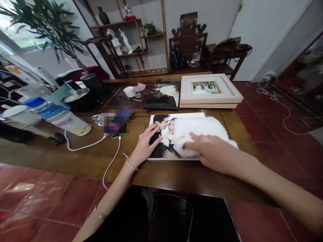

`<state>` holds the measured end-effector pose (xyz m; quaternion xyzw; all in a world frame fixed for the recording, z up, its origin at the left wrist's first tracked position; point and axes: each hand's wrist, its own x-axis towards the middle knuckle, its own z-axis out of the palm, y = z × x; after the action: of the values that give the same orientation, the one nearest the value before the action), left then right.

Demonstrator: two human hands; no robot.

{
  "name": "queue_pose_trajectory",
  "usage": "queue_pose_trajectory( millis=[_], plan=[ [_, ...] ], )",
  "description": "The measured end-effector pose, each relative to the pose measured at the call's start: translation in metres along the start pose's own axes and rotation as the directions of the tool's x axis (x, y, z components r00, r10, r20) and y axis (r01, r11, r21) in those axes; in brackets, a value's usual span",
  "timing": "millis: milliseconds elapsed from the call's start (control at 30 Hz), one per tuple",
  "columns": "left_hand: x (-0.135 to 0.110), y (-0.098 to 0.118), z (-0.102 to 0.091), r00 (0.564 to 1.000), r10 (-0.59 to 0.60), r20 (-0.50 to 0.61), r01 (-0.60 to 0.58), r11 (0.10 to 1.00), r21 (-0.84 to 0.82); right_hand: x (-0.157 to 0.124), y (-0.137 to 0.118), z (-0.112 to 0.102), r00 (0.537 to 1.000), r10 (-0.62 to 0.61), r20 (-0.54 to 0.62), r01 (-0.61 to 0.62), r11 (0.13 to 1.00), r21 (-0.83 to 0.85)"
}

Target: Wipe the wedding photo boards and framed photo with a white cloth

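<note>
A large wedding photo print (pixel 161 129) lies flat on the wooden table (pixel 83 158) in front of me. My left hand (pixel 146 143) rests on its left edge with fingers stretched out flat. A white fluffy cloth (pixel 202 129) covers the right half of the photo. My right hand (pixel 210 151) presses down on the cloth's near part, fingers mostly flat on it. A bracelet sits on my left wrist.
Behind the photo lie a dark photo album (pixel 164 95) and a framed picture (pixel 209 91). A white cup (pixel 129 91), a tipped water bottle (pixel 59 116), white cables (pixel 111 161) and a tea set stand to the left. Shelves and a carved chair line the back wall.
</note>
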<state>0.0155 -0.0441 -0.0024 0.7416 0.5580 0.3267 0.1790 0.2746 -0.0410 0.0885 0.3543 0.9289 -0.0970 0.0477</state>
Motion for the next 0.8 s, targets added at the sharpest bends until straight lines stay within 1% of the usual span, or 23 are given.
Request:
queue_pose_trajectory(
  millis=[67,133,167,233,300,333,367,400,467,533,567,600,667,733,800],
  plan=[
    [0.001,-0.002,-0.001,1.0,0.005,0.003,-0.005,1.0,0.0,0.019,0.019,0.0,0.996,0.059,-0.065,-0.066,0.993,-0.099],
    [0.002,-0.004,-0.001,1.0,0.006,0.003,-0.006,1.0,-0.003,0.03,0.034,0.003,0.987,0.075,-0.143,-0.1,0.978,-0.18],
    [0.002,-0.004,-0.002,1.0,0.005,0.004,-0.005,1.0,-0.004,0.031,0.038,0.003,0.983,0.078,-0.167,-0.111,0.972,-0.205],
    [0.003,-0.004,-0.002,1.0,0.002,0.006,-0.002,1.0,-0.003,0.025,0.038,0.003,0.984,0.089,-0.152,-0.12,0.97,-0.212],
    [0.002,-0.003,-0.001,1.0,0.002,0.004,-0.002,1.0,0.0,0.009,0.027,0.0,0.992,0.087,-0.096,-0.101,0.983,-0.152],
    [0.002,-0.002,-0.001,1.0,0.002,0.003,-0.002,1.0,0.002,-0.002,0.019,-0.002,0.996,0.065,-0.062,-0.071,0.993,-0.098],
    [0.002,-0.002,-0.001,1.0,0.002,-0.001,-0.002,1.0,0.005,-0.012,0.009,-0.004,0.999,0.024,-0.033,-0.025,0.999,-0.031],
    [0.001,-0.001,-0.001,1.0,0.001,-0.003,-0.001,1.0,0.008,-0.022,-0.001,-0.006,0.999,-0.035,0.022,0.034,0.998,0.051],
    [0.001,-0.001,-0.001,1.0,-0.004,-0.002,0.004,1.0,0.017,-0.037,-0.018,-0.008,0.979,-0.178,0.097,0.159,0.971,0.176],
    [0.0,0.0,-0.001,1.0,-0.006,0.002,0.006,1.0,0.023,-0.042,-0.029,-0.007,0.96,-0.258,0.112,0.23,0.949,0.216],
    [0.0,0.0,-0.001,1.0,-0.005,0.001,0.005,1.0,0.023,-0.04,-0.031,-0.006,0.961,-0.257,0.106,0.232,0.951,0.207],
    [0.0,0.0,-0.002,1.0,-0.001,0.0,0.001,1.0,0.02,-0.036,-0.031,-0.005,0.968,-0.229,0.098,0.208,0.96,0.187],
    [0.001,0.0,-0.003,1.0,0.007,-0.002,-0.007,1.0,0.012,-0.024,-0.023,-0.004,0.989,-0.131,0.064,0.123,0.985,0.122],
    [0.001,0.001,-0.003,1.0,0.009,-0.003,-0.009,1.0,0.006,-0.009,-0.008,-0.002,1.0,-0.022,0.016,0.022,0.999,0.038],
    [0.001,0.001,-0.004,1.0,0.01,0.0,-0.01,1.0,0.002,0.006,0.01,0.0,0.997,0.062,-0.042,-0.064,0.996,-0.054]
  ],
)
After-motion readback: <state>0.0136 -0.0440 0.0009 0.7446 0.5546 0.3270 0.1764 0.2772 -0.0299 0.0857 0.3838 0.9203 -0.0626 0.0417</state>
